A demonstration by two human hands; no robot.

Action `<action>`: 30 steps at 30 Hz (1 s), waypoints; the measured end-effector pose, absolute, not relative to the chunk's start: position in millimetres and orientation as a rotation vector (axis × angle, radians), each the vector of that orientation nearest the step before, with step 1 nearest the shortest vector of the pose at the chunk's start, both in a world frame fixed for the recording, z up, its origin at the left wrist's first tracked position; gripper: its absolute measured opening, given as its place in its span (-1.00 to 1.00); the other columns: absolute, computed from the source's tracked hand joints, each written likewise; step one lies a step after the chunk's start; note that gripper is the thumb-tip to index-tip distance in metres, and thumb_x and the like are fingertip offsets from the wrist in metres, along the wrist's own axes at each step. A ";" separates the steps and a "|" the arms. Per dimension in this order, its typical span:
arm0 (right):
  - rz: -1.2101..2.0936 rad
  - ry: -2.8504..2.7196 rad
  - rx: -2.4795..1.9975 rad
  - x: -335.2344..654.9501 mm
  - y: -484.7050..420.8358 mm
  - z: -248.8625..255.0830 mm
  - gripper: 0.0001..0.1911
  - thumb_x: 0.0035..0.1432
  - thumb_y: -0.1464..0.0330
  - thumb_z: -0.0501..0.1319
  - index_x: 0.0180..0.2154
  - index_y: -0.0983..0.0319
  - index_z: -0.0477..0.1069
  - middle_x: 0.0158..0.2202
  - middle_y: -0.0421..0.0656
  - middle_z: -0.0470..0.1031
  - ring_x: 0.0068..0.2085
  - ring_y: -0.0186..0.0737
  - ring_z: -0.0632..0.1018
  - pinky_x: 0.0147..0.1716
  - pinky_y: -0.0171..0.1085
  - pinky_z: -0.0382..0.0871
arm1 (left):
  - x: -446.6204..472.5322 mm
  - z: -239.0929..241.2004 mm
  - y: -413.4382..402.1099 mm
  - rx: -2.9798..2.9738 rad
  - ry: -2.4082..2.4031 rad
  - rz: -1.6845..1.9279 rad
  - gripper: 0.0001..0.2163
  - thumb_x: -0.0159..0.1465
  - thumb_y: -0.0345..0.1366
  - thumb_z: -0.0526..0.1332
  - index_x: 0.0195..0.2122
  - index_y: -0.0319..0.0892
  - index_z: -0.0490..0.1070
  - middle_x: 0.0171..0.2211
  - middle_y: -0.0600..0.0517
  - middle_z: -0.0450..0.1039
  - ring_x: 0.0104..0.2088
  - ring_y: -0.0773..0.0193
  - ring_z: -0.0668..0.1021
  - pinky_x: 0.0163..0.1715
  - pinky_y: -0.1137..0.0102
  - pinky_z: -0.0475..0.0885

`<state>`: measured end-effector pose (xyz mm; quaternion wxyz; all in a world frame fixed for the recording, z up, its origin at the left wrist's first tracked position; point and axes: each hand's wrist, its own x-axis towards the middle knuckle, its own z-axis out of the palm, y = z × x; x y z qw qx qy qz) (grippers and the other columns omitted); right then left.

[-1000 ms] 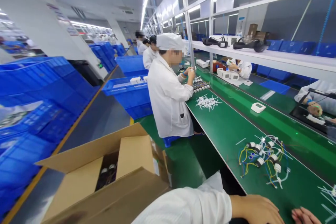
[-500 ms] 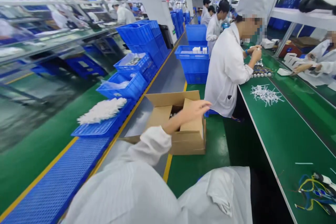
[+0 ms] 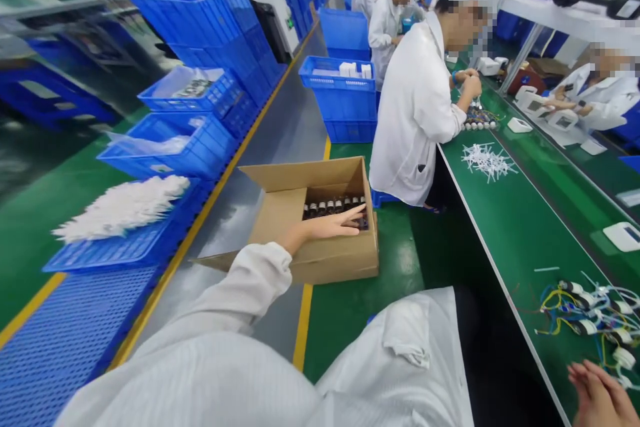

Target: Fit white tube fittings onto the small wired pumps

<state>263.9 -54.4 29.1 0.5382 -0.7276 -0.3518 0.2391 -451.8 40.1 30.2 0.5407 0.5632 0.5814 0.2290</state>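
Note:
My left hand (image 3: 336, 224) reaches over the open cardboard box (image 3: 330, 265), fingers stretched out and apart, with nothing in them. Rows of dark cylindrical parts with pale bands (image 3: 331, 205) stand inside the box, just beyond the fingers; the hand hides part of them. At the lower right corner, my right hand (image 3: 603, 397) is partly in view above the green bench. Its fingers are loosely bent and nothing shows in them. Just beyond it lies a pile of small black-and-white cylindrical parts with yellow and blue wires (image 3: 585, 310).
Blue crates (image 3: 170, 147) and a blue tray of white pieces (image 3: 125, 210) line the left. A co-worker in white (image 3: 415, 107) sits ahead at the green bench (image 3: 505, 227), near white strips (image 3: 487, 161). A white housing (image 3: 623, 236) lies at the right.
A box flap that stood under my left hand is now folded aside, exposing the parts inside. My right hand has come into view at the lower right. The view has turned right and down.

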 end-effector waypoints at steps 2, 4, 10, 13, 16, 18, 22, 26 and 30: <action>0.439 -0.795 -1.724 244.9 -48.8 19.7 -0.62 -0.10 0.03 0.46 -0.25 0.06 0.58 -0.25 -0.01 0.65 -0.08 0.39 0.72 -0.04 0.32 0.67 | -439.8 24.2 48.7 1.362 1.304 0.537 -0.07 0.22 0.19 0.52 0.56 0.02 0.30 0.55 -0.13 0.31 0.48 -0.16 0.47 0.40 0.21 0.40; 0.403 -0.836 -1.798 233.9 -43.0 11.2 -0.58 -0.09 0.04 0.42 -0.22 0.12 0.56 -0.26 -0.02 0.65 -0.11 0.35 0.71 0.06 0.30 0.61 | -423.6 15.3 49.0 1.403 1.272 0.519 -0.17 0.24 0.22 0.51 0.47 0.02 0.44 0.51 -0.08 0.38 0.50 -0.18 0.44 0.45 0.21 0.34; 0.227 -1.149 -2.064 240.8 -53.2 -5.7 -0.55 0.11 0.08 0.19 -0.12 0.21 0.63 -0.13 0.06 0.70 -0.17 0.22 0.66 0.01 0.12 0.53 | -362.6 -43.3 2.7 1.740 1.337 0.400 -0.17 0.45 0.31 0.24 0.63 0.05 0.16 0.67 -0.11 -0.02 0.65 -0.21 0.12 0.58 0.02 0.10; 0.162 -1.231 -2.102 249.5 -56.4 -14.9 -0.56 0.16 0.11 0.16 -0.11 0.21 0.64 -0.14 0.04 0.68 -0.20 0.16 0.63 -0.05 0.06 0.51 | -334.6 -79.9 -23.6 1.998 1.539 0.389 -0.22 0.50 0.21 0.21 0.64 0.00 0.14 0.68 -0.15 -0.02 0.66 -0.22 0.07 0.61 -0.11 -0.04; 0.095 -1.347 -2.081 255.6 -54.2 -22.7 -0.61 0.19 0.15 0.15 -0.14 0.19 0.64 -0.16 0.03 0.66 -0.16 0.17 0.62 -0.08 0.03 0.49 | -320.0 -106.7 -35.0 2.133 1.705 0.505 -0.34 0.52 0.04 0.22 0.58 -0.05 0.24 0.59 -0.16 0.23 0.62 -0.19 0.18 0.61 -0.16 0.00; 0.058 -1.428 -2.064 257.5 -52.4 -25.4 -0.64 0.21 0.17 0.14 -0.16 0.17 0.64 -0.14 0.03 0.67 -0.10 0.21 0.62 -0.09 0.04 0.48 | -318.6 -117.4 -35.2 2.124 1.772 0.596 -0.44 0.54 -0.09 0.20 0.53 -0.08 0.30 0.54 -0.18 0.30 0.58 -0.13 0.27 0.60 -0.11 0.10; 0.013 -1.502 -2.050 257.5 -49.5 -27.6 -0.65 0.23 0.17 0.12 -0.17 0.13 0.64 -0.10 0.03 0.69 -0.02 0.27 0.62 -0.07 0.06 0.47 | -325.7 -126.0 -26.5 1.984 1.949 0.725 -0.48 0.56 -0.25 0.08 0.52 -0.24 0.23 0.55 -0.34 0.19 0.55 -0.10 0.33 0.55 -0.04 0.26; 0.020 -1.507 -2.013 258.5 -46.4 -32.6 -0.66 0.23 0.16 0.12 -0.19 0.12 0.64 -0.10 0.03 0.70 -0.01 0.28 0.64 -0.05 0.08 0.49 | -330.9 -124.2 -14.0 1.910 2.050 0.813 -0.32 0.58 -0.20 0.08 0.63 -0.33 -0.08 0.63 -0.44 -0.06 0.61 -0.20 0.21 0.54 -0.07 0.27; 0.057 -1.487 -1.954 261.9 -46.7 -40.6 -0.64 0.20 0.13 0.13 -0.23 0.14 0.65 -0.13 0.04 0.72 -0.05 0.31 0.66 -0.03 0.12 0.53 | -337.2 -126.6 -1.4 2.029 1.918 0.770 -0.30 0.59 -0.10 0.11 0.67 -0.09 -0.08 0.65 -0.25 0.02 0.56 -0.15 0.33 0.53 -0.01 0.30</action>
